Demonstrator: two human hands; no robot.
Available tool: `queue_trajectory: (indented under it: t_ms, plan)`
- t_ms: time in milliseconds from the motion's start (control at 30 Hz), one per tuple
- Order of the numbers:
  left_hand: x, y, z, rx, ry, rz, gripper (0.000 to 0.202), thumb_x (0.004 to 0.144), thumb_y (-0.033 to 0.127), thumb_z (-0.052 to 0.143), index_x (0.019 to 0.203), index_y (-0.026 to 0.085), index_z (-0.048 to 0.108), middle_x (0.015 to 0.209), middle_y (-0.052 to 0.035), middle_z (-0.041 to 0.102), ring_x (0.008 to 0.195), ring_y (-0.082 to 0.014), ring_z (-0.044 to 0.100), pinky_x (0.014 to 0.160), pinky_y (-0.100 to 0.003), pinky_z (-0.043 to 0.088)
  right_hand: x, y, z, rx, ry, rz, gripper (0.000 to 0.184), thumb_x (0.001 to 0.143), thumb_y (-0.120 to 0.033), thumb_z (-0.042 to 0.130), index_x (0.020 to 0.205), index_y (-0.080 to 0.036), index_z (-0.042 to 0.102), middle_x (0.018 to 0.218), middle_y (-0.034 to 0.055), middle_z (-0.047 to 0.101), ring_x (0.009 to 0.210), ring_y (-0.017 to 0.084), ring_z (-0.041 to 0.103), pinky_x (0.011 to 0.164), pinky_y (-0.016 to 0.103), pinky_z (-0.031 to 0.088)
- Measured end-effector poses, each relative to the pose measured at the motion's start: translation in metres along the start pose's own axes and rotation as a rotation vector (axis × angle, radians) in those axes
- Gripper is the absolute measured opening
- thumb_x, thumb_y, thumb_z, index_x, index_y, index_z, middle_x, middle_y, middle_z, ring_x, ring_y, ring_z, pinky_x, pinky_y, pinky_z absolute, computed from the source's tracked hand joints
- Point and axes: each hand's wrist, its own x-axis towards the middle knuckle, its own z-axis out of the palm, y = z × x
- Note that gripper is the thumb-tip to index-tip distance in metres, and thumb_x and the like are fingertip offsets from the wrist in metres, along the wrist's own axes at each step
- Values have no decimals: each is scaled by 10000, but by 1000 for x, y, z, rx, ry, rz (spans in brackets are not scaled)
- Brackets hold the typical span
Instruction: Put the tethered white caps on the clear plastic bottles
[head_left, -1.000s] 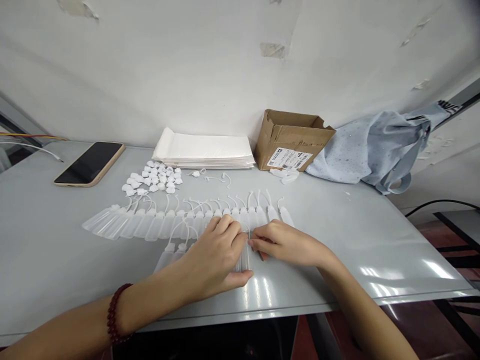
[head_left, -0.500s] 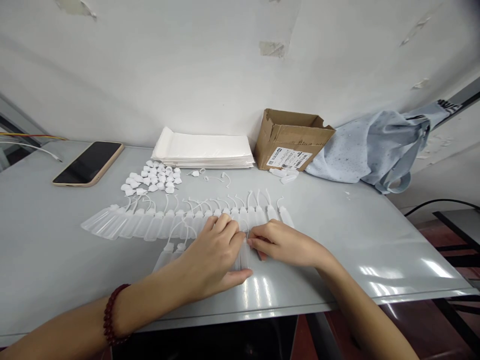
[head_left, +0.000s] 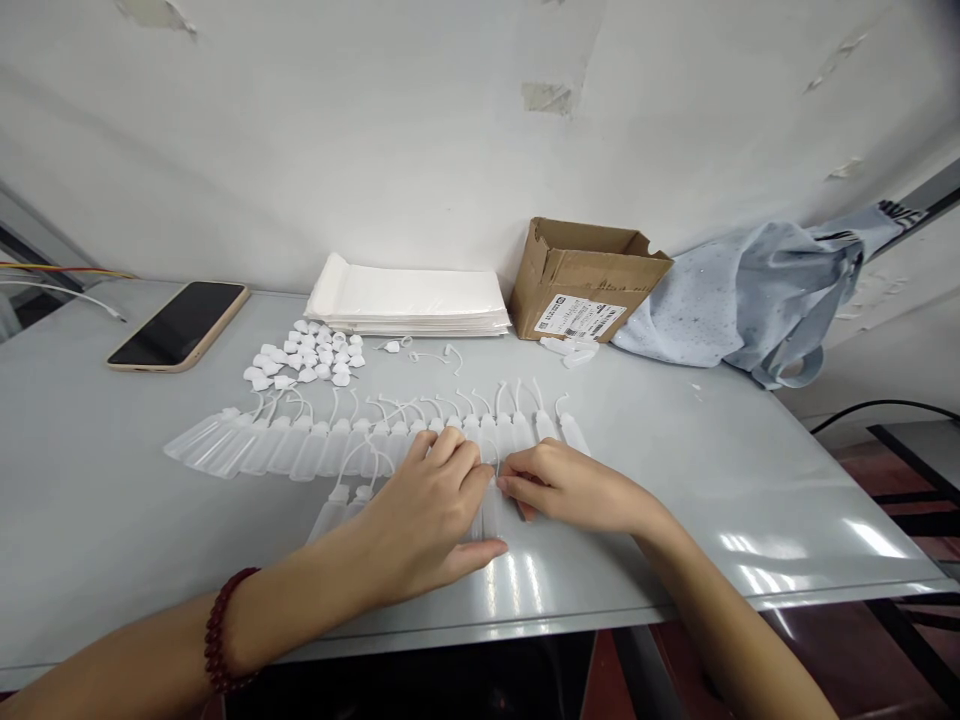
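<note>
Spotter: Where does the bottle lie from the hands?

Me: From my remote view, a narrow translucent white plastic squeeze bottle (head_left: 490, 512) lies directly between both hands, just in front of a long row of matching translucent bottles (head_left: 315, 447) on a pale grey table (head_left: 90, 500). Its long axis runs front to back, pointing from the person toward that row. A thin white looped tether (head_left: 489, 450) rises from its far end.

Spotter: Which hand is nearer, and how do they stand?

Me: I'd call the left hand (head_left: 424, 520), wearing a dark red bead bracelet (head_left: 223, 630), nearer. It closes narrowly over the bottle's left side, partly hiding it. The right hand (head_left: 570, 488) comes in from the other side, its fingertips (head_left: 510, 486) pressed against the bottle, so I take both hands as holding it. I can't tell whether a second bottle lies under the left palm.
</note>
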Motion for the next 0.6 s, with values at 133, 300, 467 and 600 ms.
queue_trajectory:
  t_ms: [133,300,467,600]
  plan:
    - [0,0,1,-8,-20,-8,393,839,480,592,920,97,626,843,-99,543,851,-265,440,738,-422,395,0,1,0,9,-4,6,347,918,-204,431,584,-157,511,568,-4,621,489,76,465,536,220,347]
    - [0,1,0,-11,-37,-11,419,830,499,600,941,96,626,860,-100,545,864,-269,440,752,-424,386,-1,3,-1,19,0,8,344,920,-221,436,591,-158,515,561,-8,621,469,70,454,506,211,350]
    - [-1,-3,-1,-18,-3,-22,438,823,506,609,968,93,621,886,-105,550,869,-269,443,752,-425,382,-3,5,-7,125,-59,61,323,918,-272,450,628,-159,535,580,-5,623,408,64,443,440,205,364]
    - [-1,-13,-4,-19,80,-47,473,811,529,617,990,92,622,880,-99,561,863,-264,448,724,-405,380,-7,10,-16,256,-116,106,319,909,-332,459,659,-158,553,595,-7,616,346,51,397,386,209,347]
